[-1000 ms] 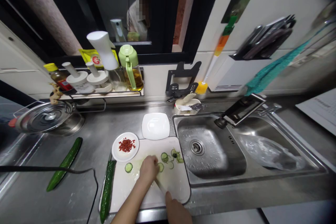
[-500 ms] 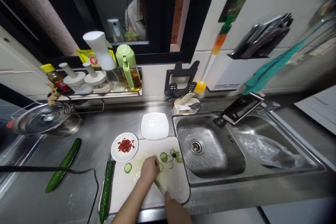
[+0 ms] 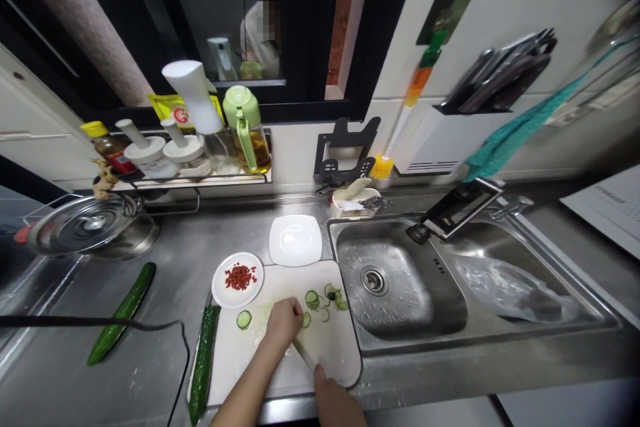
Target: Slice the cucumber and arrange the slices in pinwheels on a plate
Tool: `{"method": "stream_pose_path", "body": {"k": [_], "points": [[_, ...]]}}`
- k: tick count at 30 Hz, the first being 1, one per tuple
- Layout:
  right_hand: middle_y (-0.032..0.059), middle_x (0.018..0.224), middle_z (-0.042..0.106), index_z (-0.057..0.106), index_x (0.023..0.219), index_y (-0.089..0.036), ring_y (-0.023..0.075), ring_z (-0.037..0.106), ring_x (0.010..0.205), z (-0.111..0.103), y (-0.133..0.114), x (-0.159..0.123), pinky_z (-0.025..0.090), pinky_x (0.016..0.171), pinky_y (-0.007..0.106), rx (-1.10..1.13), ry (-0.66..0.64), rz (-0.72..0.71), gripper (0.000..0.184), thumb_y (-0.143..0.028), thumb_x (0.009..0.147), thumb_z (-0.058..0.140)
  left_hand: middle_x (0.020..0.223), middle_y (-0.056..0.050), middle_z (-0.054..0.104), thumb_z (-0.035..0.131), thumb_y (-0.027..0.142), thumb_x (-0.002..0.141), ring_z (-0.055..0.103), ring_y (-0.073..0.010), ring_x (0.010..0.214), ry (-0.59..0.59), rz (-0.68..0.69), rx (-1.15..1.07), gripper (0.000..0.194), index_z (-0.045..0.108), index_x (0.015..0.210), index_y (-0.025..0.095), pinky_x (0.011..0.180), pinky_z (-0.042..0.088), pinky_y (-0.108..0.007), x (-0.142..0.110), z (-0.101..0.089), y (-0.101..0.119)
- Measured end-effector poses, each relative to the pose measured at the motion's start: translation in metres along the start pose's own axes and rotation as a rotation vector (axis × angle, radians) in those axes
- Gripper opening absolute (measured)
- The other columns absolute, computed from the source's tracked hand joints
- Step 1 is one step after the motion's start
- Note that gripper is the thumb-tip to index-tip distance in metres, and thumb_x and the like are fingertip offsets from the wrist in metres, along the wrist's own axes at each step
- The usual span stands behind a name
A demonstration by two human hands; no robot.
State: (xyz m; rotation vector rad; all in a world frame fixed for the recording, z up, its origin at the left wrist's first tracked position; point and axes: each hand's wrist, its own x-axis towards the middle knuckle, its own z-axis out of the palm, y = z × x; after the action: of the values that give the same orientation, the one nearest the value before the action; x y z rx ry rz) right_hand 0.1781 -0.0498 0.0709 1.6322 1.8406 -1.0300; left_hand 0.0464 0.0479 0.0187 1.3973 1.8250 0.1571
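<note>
My left hand (image 3: 284,320) is curled over the middle of the white cutting board (image 3: 240,373), fingers bent down. What lies under its fingers is hidden. A cucumber slice (image 3: 306,320) shows right beside the fingertips. From the lower right, my right hand (image 3: 334,400) grips a kitchen knife (image 3: 305,357), its blade angled up toward my left hand. Several thin cucumber slices (image 3: 331,293) lie loosely on the board's right side. A single round slice (image 3: 244,319) sits farther left. Along the board's left edge rests a whole cucumber (image 3: 203,363).
A small plate of red dried berries (image 3: 220,283) overlaps the board's upper left corner, with a white square plate (image 3: 295,240) behind. Another cucumber (image 3: 123,313) and a dark cable (image 3: 183,353) lie left. The steel sink (image 3: 395,307) adjoins on the right.
Both hands and the knife keep almost the same place; the view has shifted very slightly. The cucumber slices have not visibly moved.
</note>
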Motion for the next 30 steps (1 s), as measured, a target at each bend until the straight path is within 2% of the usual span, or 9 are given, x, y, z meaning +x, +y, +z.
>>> {"method": "stream_pose_path", "body": {"k": [3,7,11,14,18,24,30], "points": [[0.0191,0.101,0.066,0.042,0.131,-0.011,0.0266,0.064,0.096,0.003,0.005,0.0,0.049,0.078,0.037,0.013,0.028,-0.019,0.058,0.004,0.076,0.033,0.069,0.0,0.068,0.055,0.012,0.066,0.059,-0.0111,0.067,0.034,-0.015,-0.03,0.012,0.065,0.067,0.019,0.061,0.037,-0.019,-0.001,-0.006,-0.006],[0.0186,0.109,0.063,0.039,0.135,-0.012,0.0265,0.062,0.1,0.004,0.015,-0.002,0.047,0.082,0.036,0.001,0.043,-0.064,0.065,0.005,0.072,0.036,0.069,0.0,0.068,0.054,0.014,0.068,0.059,-0.0109,0.066,0.089,-0.055,-0.065,0.012,0.064,0.066,0.018,0.062,0.037,-0.02,-0.004,-0.015,-0.02],[0.0174,0.111,0.063,0.036,0.137,-0.015,0.0259,0.059,0.105,-0.002,0.021,-0.006,0.046,0.085,0.034,-0.034,-0.065,-0.009,0.07,0.007,0.071,0.039,0.066,0.0,0.066,0.052,0.018,0.072,0.059,-0.0112,0.064,0.126,-0.093,-0.091,0.013,0.064,0.065,0.017,0.061,0.036,-0.02,-0.012,-0.019,-0.036],[0.0173,0.109,0.064,0.038,0.136,-0.013,0.0256,0.06,0.103,-0.007,0.022,-0.009,0.046,0.084,0.034,-0.026,-0.051,-0.022,0.067,0.007,0.072,0.039,0.063,0.0,0.065,0.051,0.02,0.074,0.058,-0.0114,0.063,0.142,-0.111,-0.104,0.016,0.064,0.065,0.017,0.06,0.036,-0.02,-0.017,-0.017,-0.044],[0.0174,0.106,0.065,0.036,0.137,-0.012,0.0269,0.061,0.1,-0.01,0.014,-0.009,0.047,0.081,0.036,-0.017,-0.01,-0.034,0.072,0.007,0.068,0.041,0.06,0.001,0.063,0.051,0.022,0.075,0.058,-0.0113,0.062,0.157,-0.129,-0.114,0.018,0.064,0.063,0.018,0.059,0.035,-0.02,-0.02,-0.013,-0.048],[0.017,0.104,0.066,0.037,0.137,-0.012,0.0263,0.063,0.096,-0.017,-0.005,-0.004,0.047,0.079,0.034,-0.064,0.067,-0.063,0.068,0.008,0.072,0.033,0.061,0.001,0.065,0.051,0.023,0.076,0.058,-0.0116,0.062,0.168,-0.139,-0.129,0.019,0.064,0.064,0.018,0.059,0.035,-0.02,-0.019,-0.011,-0.05],[0.0185,0.104,0.065,0.038,0.136,-0.008,0.027,0.063,0.096,-0.023,-0.012,-0.002,0.048,0.078,0.035,-0.1,0.06,-0.069,0.065,0.009,0.074,0.026,0.065,-0.001,0.067,0.052,0.021,0.076,0.06,-0.012,0.065,0.174,-0.148,-0.14,0.017,0.066,0.067,0.017,0.061,0.037,-0.02,-0.016,-0.01,-0.053]]}}
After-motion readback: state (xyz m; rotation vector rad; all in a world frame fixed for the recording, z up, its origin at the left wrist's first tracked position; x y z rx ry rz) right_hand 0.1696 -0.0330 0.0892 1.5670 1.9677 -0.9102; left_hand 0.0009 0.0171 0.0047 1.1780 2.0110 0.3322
